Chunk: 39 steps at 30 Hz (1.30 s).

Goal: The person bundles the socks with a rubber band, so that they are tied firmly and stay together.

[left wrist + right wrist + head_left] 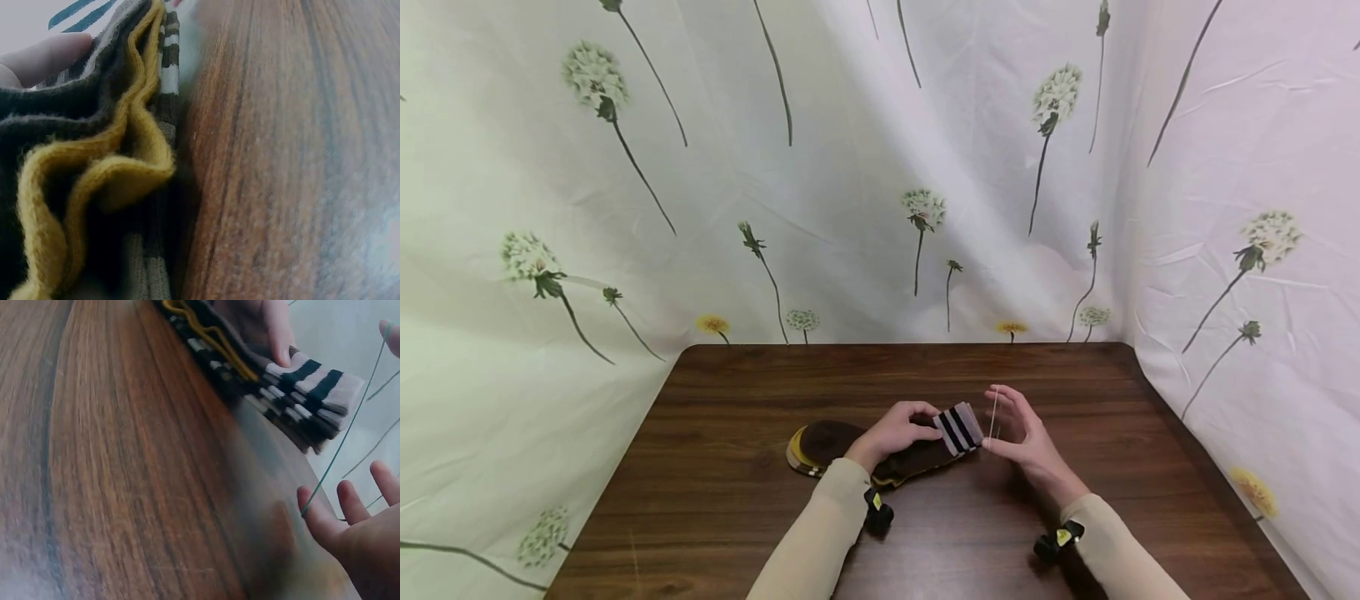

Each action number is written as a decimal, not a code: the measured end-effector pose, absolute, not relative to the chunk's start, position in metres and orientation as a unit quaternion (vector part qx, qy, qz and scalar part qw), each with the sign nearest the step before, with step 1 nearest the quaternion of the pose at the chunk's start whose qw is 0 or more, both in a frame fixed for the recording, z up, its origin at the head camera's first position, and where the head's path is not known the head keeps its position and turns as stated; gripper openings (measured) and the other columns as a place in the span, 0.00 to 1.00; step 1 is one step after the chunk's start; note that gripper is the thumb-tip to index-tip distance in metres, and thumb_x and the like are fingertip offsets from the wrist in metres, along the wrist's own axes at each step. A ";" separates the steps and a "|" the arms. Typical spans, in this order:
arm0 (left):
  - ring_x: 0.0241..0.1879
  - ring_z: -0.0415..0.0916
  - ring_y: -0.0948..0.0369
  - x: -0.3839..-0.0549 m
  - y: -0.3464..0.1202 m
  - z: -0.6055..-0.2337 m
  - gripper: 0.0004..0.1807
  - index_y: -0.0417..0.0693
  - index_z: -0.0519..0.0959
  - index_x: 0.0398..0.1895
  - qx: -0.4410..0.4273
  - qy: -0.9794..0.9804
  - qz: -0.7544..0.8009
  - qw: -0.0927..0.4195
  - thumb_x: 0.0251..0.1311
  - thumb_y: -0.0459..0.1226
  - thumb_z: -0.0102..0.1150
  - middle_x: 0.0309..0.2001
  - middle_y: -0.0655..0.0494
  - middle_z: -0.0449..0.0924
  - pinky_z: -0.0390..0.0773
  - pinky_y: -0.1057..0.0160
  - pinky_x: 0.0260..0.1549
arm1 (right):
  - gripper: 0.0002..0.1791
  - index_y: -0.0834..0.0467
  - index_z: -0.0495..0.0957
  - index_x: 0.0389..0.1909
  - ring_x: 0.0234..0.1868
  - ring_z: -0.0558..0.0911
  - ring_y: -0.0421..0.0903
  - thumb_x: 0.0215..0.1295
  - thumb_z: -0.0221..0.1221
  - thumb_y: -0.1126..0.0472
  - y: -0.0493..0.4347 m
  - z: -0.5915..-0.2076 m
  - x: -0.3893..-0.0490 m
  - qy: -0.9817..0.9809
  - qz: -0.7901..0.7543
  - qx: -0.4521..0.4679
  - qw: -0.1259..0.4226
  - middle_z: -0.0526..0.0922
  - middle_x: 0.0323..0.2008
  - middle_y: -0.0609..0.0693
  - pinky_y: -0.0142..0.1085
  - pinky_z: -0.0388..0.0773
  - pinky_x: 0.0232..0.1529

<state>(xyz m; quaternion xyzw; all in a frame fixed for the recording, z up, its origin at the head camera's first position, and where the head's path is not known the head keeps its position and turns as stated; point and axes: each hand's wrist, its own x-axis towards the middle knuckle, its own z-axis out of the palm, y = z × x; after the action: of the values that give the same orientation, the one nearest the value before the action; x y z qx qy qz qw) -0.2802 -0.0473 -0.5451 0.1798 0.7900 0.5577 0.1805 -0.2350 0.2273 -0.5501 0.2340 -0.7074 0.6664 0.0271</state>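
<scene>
A stack of dark brown socks (831, 440) with mustard and striped parts lies on the table. My left hand (895, 429) grips the stack near the striped cuffs (958, 429), which are raised off the table. In the left wrist view, wavy mustard sock layers (156, 140) show beside the thumb (59, 56). Just right of the cuffs, my right hand (1030, 442) has its fingers spread. A thin rubber band (994, 412) is stretched between its thumb and fingers. The right wrist view shows the band (352, 428) apart from the cuff ends.
The brown wood-grain table (715, 517) runs under both arms. A white curtain with dandelion prints (850, 250) hangs behind the table and along its sides. Each wrist wears a small black camera (878, 517).
</scene>
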 end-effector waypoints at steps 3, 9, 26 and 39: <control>0.47 0.77 0.60 -0.281 -0.047 -0.546 0.15 0.44 0.86 0.53 0.179 0.791 0.558 0.179 0.65 0.37 0.71 0.49 0.54 0.85 0.75 0.57 0.52 | 0.48 0.66 0.55 0.78 0.66 0.69 0.78 0.60 0.69 0.76 0.224 -0.550 -0.238 -0.715 0.655 0.244 0.012 0.62 0.73 0.75 0.51 0.75 0.64; 0.47 0.77 0.60 -0.282 -0.047 -0.546 0.15 0.43 0.86 0.54 0.179 0.791 0.559 0.172 0.66 0.38 0.71 0.50 0.53 0.85 0.76 0.57 0.52 | 0.49 0.60 0.57 0.78 0.68 0.69 0.74 0.60 0.71 0.72 0.215 -0.547 -0.245 -0.731 0.633 0.255 -0.007 0.61 0.74 0.73 0.67 0.68 0.63; 0.48 0.78 0.60 -0.281 -0.050 -0.543 0.15 0.44 0.86 0.53 0.190 0.782 0.571 0.163 0.65 0.37 0.72 0.50 0.53 0.86 0.76 0.55 0.54 | 0.48 0.58 0.57 0.79 0.69 0.66 0.71 0.61 0.71 0.68 0.195 -0.546 -0.265 -0.744 0.599 0.294 -0.036 0.59 0.76 0.72 0.53 0.72 0.62; 0.50 0.78 0.61 -0.283 -0.052 -0.545 0.14 0.47 0.87 0.52 0.208 0.774 0.577 0.154 0.65 0.38 0.72 0.50 0.55 0.86 0.76 0.54 0.57 | 0.48 0.52 0.64 0.78 0.63 0.73 0.53 0.58 0.76 0.62 0.185 -0.535 -0.266 -0.765 0.567 0.293 -0.085 0.65 0.75 0.67 0.38 0.74 0.59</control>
<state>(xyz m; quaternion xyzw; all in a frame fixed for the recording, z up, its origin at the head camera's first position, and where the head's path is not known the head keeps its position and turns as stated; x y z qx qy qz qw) -0.2829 -0.0524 -0.5451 0.2078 0.7743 0.5774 0.1544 -0.2657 0.1850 -0.5347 0.2934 -0.7647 0.5673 -0.0854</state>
